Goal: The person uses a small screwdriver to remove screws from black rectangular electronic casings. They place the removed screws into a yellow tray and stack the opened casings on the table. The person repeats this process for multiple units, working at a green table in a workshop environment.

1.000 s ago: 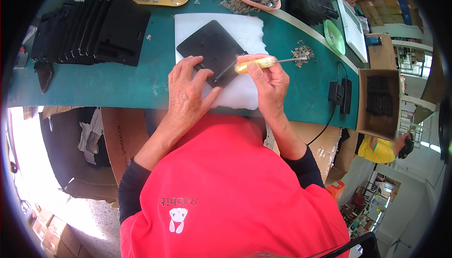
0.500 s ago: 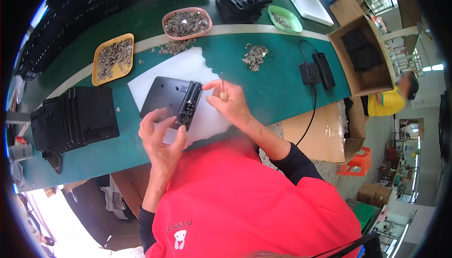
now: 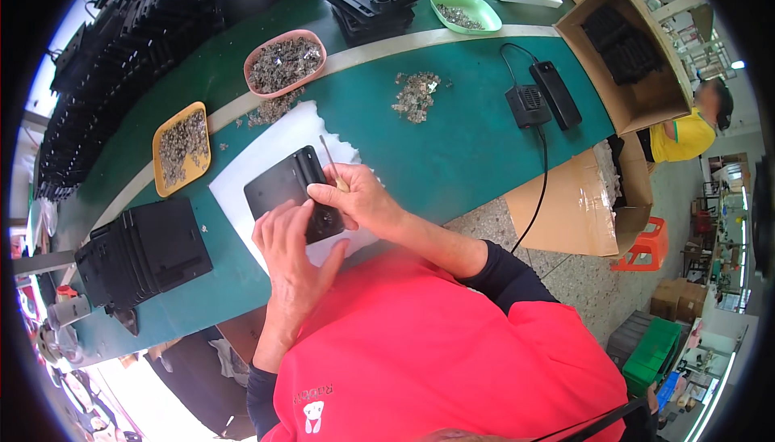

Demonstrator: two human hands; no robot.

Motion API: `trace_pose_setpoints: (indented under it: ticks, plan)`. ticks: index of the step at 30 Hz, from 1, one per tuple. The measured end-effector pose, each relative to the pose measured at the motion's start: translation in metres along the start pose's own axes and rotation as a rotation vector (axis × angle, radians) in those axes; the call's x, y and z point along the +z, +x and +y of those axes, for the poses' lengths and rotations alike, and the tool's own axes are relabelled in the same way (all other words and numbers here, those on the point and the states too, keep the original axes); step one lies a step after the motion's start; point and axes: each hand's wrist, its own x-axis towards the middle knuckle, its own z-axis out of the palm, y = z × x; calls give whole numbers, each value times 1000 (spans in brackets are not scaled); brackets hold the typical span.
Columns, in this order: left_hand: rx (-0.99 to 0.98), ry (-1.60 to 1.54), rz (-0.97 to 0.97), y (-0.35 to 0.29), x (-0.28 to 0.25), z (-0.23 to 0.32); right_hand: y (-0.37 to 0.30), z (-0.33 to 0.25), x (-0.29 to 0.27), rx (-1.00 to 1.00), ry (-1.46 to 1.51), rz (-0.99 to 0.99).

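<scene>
A flat black plastic housing (image 3: 269, 188) with a raised strip along its right side lies tilted on a torn white foam sheet (image 3: 232, 193). My left hand (image 3: 291, 252) bends its fingers over the near edge of the housing, thumb stretched beside the lower corner, steadying it. My right hand (image 3: 367, 204) is closed around a small hand tool (image 3: 342, 185) with a pale handle and thin metal shaft; the shaft points up and away. Its thumb and fingers press on the raised strip. Both hands hide much of that strip.
Small metal parts fill a yellow tray (image 3: 203, 143), a pink bowl (image 3: 317, 58) and a green bowl (image 3: 492, 18); a loose pile (image 3: 416, 96) lies right. Black housings (image 3: 165, 248) stand stacked at left. A black adapter (image 3: 529, 105) trails a cable. An open carton (image 3: 674, 79) stands right.
My right hand has moved left and nearer, onto the housing's strip. The left hand's fingers have come closer to it. The whole view has shifted, and the tool now leans left.
</scene>
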Motion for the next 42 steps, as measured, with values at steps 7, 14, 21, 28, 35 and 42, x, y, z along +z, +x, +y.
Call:
trace_pose_setpoints:
  ticks: [7,14,21,28,35,42]
  plan:
    - [203,221,244,35,2,-22,-4,-51,-5,-132,88,-153]
    - [-126,-416,467,155,-3,-12,6,-49,-38,-125,61,26]
    - [-655,-1223,356,313,47,-45,11,-14,-56,-43,-219,116]
    - [-911,-1145,214,388,124,-66,9,1,-65,-46,-191,84]
    - [-788,-731,14,367,132,-72,8,-1,-68,0,-206,12]
    - [-749,-392,-79,373,131,-89,11,4,-66,-127,-213,102]
